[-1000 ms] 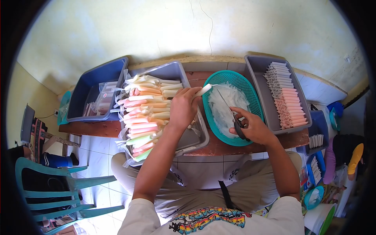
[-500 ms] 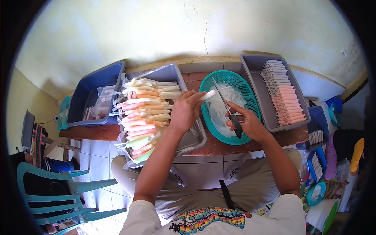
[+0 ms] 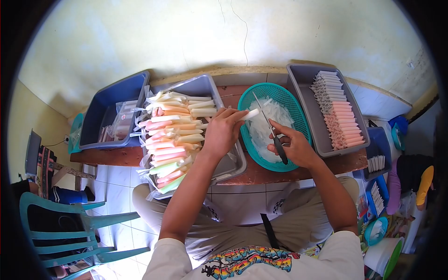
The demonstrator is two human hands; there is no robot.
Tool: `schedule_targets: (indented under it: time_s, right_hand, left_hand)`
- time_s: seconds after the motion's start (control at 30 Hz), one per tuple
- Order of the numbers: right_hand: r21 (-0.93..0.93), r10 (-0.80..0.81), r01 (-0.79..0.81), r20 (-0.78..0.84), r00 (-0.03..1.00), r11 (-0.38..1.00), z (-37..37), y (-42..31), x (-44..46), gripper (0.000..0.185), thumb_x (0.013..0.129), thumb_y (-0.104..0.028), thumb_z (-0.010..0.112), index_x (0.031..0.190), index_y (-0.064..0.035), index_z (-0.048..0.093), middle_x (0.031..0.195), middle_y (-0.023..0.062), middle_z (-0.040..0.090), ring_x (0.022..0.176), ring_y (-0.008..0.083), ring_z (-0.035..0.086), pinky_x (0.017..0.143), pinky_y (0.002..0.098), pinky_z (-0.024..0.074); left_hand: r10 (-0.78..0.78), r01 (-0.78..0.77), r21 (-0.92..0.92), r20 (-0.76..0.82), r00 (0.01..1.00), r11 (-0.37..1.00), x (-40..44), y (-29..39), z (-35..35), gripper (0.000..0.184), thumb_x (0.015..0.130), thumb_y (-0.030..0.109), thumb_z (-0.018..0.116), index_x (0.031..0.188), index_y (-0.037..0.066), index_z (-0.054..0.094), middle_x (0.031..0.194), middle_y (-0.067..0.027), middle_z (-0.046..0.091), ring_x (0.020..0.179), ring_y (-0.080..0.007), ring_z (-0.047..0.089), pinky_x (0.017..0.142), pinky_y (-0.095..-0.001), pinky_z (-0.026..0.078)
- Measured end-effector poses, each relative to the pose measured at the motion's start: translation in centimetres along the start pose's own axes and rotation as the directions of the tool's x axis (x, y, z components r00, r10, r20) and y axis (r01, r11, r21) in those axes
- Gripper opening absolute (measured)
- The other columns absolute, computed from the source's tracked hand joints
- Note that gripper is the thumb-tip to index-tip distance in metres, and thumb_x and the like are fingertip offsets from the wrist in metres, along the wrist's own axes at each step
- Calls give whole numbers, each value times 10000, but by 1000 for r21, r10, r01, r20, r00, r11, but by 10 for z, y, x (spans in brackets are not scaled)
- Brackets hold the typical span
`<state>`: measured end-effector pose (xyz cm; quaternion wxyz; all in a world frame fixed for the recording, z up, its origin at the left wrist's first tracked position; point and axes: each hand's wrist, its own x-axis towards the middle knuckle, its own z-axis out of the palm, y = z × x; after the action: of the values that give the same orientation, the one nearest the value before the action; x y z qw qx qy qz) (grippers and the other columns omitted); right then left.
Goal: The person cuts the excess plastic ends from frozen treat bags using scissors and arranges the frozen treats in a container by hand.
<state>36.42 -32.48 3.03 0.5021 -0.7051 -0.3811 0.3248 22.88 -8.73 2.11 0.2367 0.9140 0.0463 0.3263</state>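
At a reddish-brown tabletop (image 3: 254,177) set along a pale wall (image 3: 200,37), seen from the head camera, a seated person in a printed white T-shirt (image 3: 322,259) holds a pale tube (image 3: 251,114) and a pair of scissors (image 3: 281,150) above a turquoise mesh basket (image 3: 304,122). The left hand (image 3: 222,132) has its fingers closed around the tube, whose white end juts out to the right over the basket's left rim. The right hand (image 3: 292,147) has its fingers curled around the black handle of the scissors; the slim blades point to the far left and appear close together, just beside the tube's end, though whether they touch cannot be told. Inside the basket lies a heap of clear plastic scraps (image 3: 268,123). To the left, a grey tray (image 3: 226,164) carries a pile of filled tubes (image 3: 170,133) in white, orange, pink and green, some with loose wrapper ends. Farther left stands a dark blue bin (image 3: 112,88) with clear-wrapped packs (image 3: 125,122) inside. Right of the basket, a second grey tray (image 3: 322,140) holds neat rows of twisted-end sticks (image 3: 345,123), white at the far end and pink nearer. A teal plastic chair (image 3: 58,233) stands on the floor, near left.
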Motion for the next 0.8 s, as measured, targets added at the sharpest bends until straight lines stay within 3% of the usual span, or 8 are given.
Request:
schedule_targets:
  time_s: [0.03, 0.47, 0.53, 0.8]
  right_hand:
    - [-8, 25, -25, 14, 1000, 1000, 0, -2, 0, 856, 930, -185, 892, 1672, -122, 471, 1241, 95, 643, 945, 121, 673, 765, 276, 609]
    - [-105, 50, -48, 23, 998, 993, -1, -6, -1, 862, 943, -208, 890, 1677, -99, 454, 1192, 76, 667, 883, 91, 677, 738, 260, 578]
    - [-99, 47, -44, 27, 999, 994, -1, -4, -2, 926, 923, -401, 892, 1654, -28, 464, 1144, 95, 721, 908, 147, 731, 789, 301, 565]
    - [-100, 75, -71, 40, 996, 992, 0, -5, -3, 930, 939, -379, 881, 1657, 9, 434, 1142, 103, 722, 913, 158, 731, 794, 310, 570]
  left_hand:
    - [1, -1, 0, 0, 1000, 1000, 0, -1, 0, 356, 879, 35, 816, 1231, 83, 797, 1120, -134, 776, 1012, -346, 710, 900, -467, 586]
    - [1, -1, 54, -10, 1000, 999, 0, -4, 2, 339, 874, 42, 813, 1211, 83, 806, 1117, -124, 785, 1009, -336, 714, 904, -461, 588]
    - [11, -11, 62, -11, 1000, 998, 0, -5, 3, 338, 874, 40, 812, 1209, 84, 808, 1118, -123, 785, 1007, -335, 713, 904, -459, 587]
    - [33, -33, 92, 4, 999, 995, 1, -6, 4, 350, 867, 42, 801, 1213, 97, 814, 1098, -111, 778, 1009, -323, 711, 907, -450, 588]
